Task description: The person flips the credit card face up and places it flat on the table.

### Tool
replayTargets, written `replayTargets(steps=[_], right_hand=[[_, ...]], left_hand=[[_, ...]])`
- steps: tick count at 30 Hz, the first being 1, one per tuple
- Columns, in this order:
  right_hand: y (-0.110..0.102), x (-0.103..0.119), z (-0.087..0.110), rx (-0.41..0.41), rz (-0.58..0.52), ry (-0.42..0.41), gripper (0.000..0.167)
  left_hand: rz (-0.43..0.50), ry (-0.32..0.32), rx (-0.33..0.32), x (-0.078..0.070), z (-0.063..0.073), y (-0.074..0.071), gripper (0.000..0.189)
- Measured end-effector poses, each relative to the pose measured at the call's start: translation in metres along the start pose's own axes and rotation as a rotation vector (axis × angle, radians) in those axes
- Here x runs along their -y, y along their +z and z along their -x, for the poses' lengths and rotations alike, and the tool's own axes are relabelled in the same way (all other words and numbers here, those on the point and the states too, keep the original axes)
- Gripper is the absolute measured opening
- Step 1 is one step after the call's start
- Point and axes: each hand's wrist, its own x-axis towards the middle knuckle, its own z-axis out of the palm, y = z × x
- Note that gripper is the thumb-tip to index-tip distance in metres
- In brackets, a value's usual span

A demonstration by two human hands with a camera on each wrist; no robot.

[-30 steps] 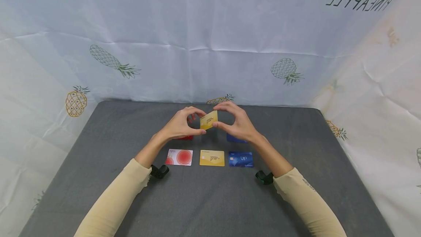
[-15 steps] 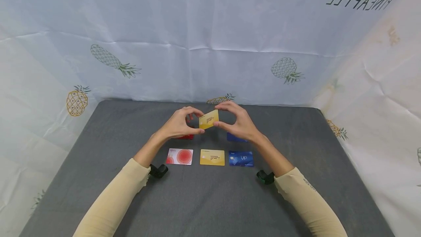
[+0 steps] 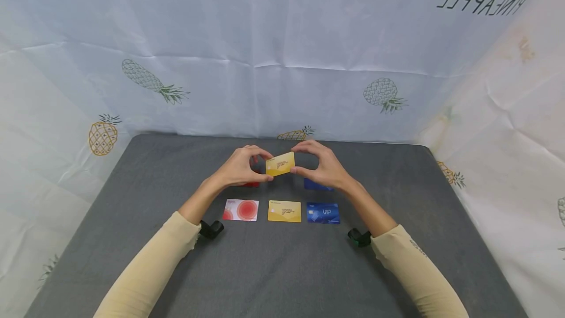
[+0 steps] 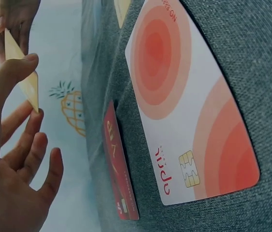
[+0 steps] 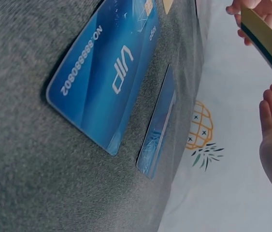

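Note:
A yellow plastic card (image 3: 280,164) is held up over the far part of the table, slightly tilted, its printed front toward the head camera. My left hand (image 3: 240,167) pinches its left edge between thumb and fingers, while my right hand (image 3: 325,167) pinches the right edge. In the right wrist view, the back of this card (image 5: 265,41) shows a dark stripe. Below the hands lie a white card with red circles (image 3: 240,210), a second yellow card (image 3: 284,211) and a blue VIP card (image 3: 323,213). My left hand partly hides a red card (image 3: 251,185); my right partly covers another blue card (image 3: 317,185).
The cards lie on a grey cloth-covered table (image 3: 282,269). A white curtain with pineapple prints (image 3: 282,97) hangs behind its far edge and along both sides. Black wrist mounts (image 3: 212,229) sit under both forearms.
The held card has come down slightly and turned to face the head camera more squarely. My right hand has shifted a little right and down; the cards on the table stay put.

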Motion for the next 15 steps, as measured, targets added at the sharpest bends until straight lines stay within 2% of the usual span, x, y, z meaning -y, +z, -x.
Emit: replayTargets(steps=[6,15], right_hand=[[0.0,-0.002,0.001,0.027,0.034,0.005,0.053],[0.003,-0.012,0.001,0.105,0.078,-0.001,0.051]], left_hand=[[-0.031,0.001,0.01,0.0,-0.001,0.001,0.051],[-0.117,-0.061,0.08,-0.001,-0.001,0.005,0.052]])
